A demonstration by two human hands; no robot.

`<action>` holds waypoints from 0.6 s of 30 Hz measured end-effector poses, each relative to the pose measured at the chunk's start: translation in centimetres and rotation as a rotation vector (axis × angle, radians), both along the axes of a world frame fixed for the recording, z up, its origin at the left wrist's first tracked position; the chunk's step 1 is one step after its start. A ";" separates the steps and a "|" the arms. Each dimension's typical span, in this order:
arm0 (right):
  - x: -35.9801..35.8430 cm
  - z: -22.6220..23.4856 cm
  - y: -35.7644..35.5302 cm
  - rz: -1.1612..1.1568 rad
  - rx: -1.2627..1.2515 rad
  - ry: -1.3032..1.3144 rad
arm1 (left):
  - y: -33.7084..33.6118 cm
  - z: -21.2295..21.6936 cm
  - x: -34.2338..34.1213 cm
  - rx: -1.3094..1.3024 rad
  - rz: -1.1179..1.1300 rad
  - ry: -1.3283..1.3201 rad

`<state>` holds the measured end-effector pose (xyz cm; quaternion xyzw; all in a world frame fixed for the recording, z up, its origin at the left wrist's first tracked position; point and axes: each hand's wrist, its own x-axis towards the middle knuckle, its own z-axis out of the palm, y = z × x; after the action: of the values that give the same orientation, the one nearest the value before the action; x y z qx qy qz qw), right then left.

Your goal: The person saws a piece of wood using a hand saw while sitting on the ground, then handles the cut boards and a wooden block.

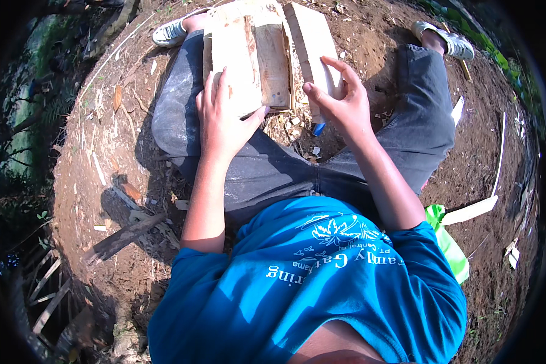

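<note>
A spread left hand [221,121] rests on the wooden box [235,51]; the right hand [349,109] touches the board [312,39], grip unclear. The 2 seem stiff, light; edges beside the fingertips [310,89] suit holding.

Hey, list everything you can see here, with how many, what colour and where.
Hollowed wooden piece: one, pale tan, between the legs
Wooden block: one, pale, right of it
Small object: one, blue, below the block, unclear
Wood chips: many, pale, scattered
Wood strips: several, pale, mostly right
Dark stick: one, brown, left
Dry leaves: a few, orange-brown, left
Bag or sheet: one, bright green, right
Soil: brown, all around
Plants: uncountable, green, outer edges
Shirt: one, blue, torso
Trousers: one pair, dark grey, legs
Shoes: two, whitish, top
Left hand: one, on the hollowed piece
Right hand: one, at the block
</note>
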<state>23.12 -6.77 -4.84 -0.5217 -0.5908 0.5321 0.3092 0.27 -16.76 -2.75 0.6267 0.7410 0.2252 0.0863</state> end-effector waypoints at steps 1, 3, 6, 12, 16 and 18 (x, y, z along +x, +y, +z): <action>-1.2 -0.3 0.2 0.030 0.112 -0.038 | 0.0 0.0 0.1 0.024 0.008 -0.021; -3.4 0.0 0.0 0.056 0.248 -0.137 | -0.1 -0.5 -0.1 0.041 0.052 -0.149; -6.0 0.5 0.0 0.067 0.206 -0.217 | -0.5 -1.2 -0.3 0.083 0.111 -0.195; -7.1 0.3 0.1 0.164 0.137 -0.323 | -1.2 -1.9 -0.7 0.093 0.127 -0.125; -7.1 1.1 0.0 0.217 0.276 -0.470 | -1.6 -2.5 -1.5 0.199 0.052 -0.311; -7.0 1.4 0.0 0.261 0.307 -0.471 | -1.8 -3.9 -2.1 0.261 0.048 -0.427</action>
<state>16.07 -6.80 -3.43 -0.4977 -0.7817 0.3363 0.1681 -1.85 -18.54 -6.63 0.5529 0.6854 0.4481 0.1541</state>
